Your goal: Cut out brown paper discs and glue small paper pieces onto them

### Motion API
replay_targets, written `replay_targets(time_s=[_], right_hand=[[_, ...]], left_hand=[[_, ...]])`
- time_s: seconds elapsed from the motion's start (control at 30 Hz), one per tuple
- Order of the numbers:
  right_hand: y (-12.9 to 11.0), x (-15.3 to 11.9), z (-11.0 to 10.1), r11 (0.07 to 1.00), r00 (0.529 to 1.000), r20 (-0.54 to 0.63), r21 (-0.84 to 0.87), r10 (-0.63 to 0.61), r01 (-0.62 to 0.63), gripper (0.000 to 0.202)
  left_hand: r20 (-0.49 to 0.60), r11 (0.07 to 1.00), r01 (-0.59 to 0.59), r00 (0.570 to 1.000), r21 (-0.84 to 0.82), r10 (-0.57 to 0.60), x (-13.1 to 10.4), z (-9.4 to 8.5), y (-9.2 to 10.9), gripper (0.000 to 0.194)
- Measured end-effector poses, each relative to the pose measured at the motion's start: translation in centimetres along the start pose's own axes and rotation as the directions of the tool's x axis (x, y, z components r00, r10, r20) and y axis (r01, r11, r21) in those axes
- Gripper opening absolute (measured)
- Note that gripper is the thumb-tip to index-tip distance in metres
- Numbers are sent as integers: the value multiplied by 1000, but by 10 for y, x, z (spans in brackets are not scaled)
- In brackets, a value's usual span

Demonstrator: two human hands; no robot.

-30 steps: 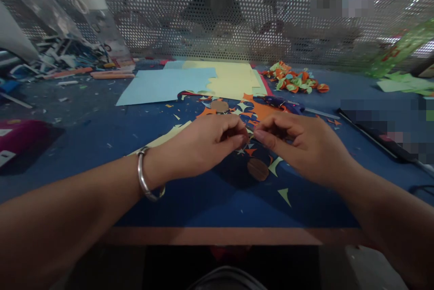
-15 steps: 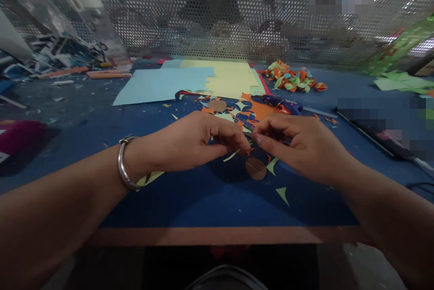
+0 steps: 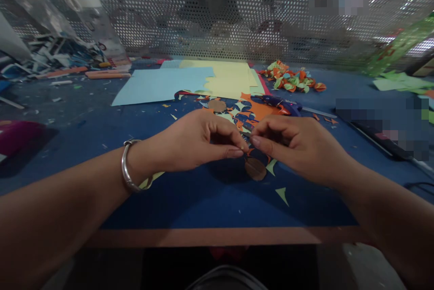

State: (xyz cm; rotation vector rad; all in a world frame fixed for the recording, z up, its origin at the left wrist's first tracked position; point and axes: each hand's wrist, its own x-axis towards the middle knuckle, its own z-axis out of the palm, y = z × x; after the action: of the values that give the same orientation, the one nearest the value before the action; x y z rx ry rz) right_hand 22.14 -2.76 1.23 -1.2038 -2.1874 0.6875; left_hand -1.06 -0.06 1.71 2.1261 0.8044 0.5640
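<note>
My left hand (image 3: 200, 143), with a silver bangle at its wrist, is closed in a pinch of thumb and forefinger. Something tiny is at its fingertips, too small to name. Opposite it, my right hand (image 3: 301, 143) also pinches. A thin dark edge shows by its fingertips, but I cannot make out what it holds. The fingertips of both hands are nearly touching. Just below them a round brown disc (image 3: 255, 169) lies on the blue tabletop (image 3: 190, 204). Orange and pale green paper scraps (image 3: 271, 167) lie around it, partly hidden by my fingers.
Blue paper (image 3: 162, 84) and yellow paper (image 3: 233, 75) lie behind my hands. What looks like a blue glue gun (image 3: 290, 106) rests beyond my right hand, near a pile of curled paper pieces (image 3: 294, 77). A phone (image 3: 379, 134) is at right, a bottle (image 3: 108, 32) at back left.
My left thumb and forefinger have closed together and shifted slightly. The thin pale strip that showed below them is no longer visible there. My right hand has barely moved.
</note>
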Motion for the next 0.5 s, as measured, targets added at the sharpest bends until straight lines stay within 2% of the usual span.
replay_targets(time_s=[0.1,0.3,0.4,0.5], right_hand=[[-1,1,0,1000,1000,7,10,4,-4,17],[-3,1,0,999,1000,8,34,16,-16,17],[-2,1,0,998,1000,-2,51,29,-28,18],[-1,1,-1,998,999,-24,56,44,-43,21]], left_hand=[[-30,989,73,997,-129,-77,0,2,0,11],[-8,945,111,993,-308,-119,1,7,0,11],[-38,932,105,991,-348,-126,2,8,-2,17],[-60,931,114,988,-347,-143,2,9,-4,13]])
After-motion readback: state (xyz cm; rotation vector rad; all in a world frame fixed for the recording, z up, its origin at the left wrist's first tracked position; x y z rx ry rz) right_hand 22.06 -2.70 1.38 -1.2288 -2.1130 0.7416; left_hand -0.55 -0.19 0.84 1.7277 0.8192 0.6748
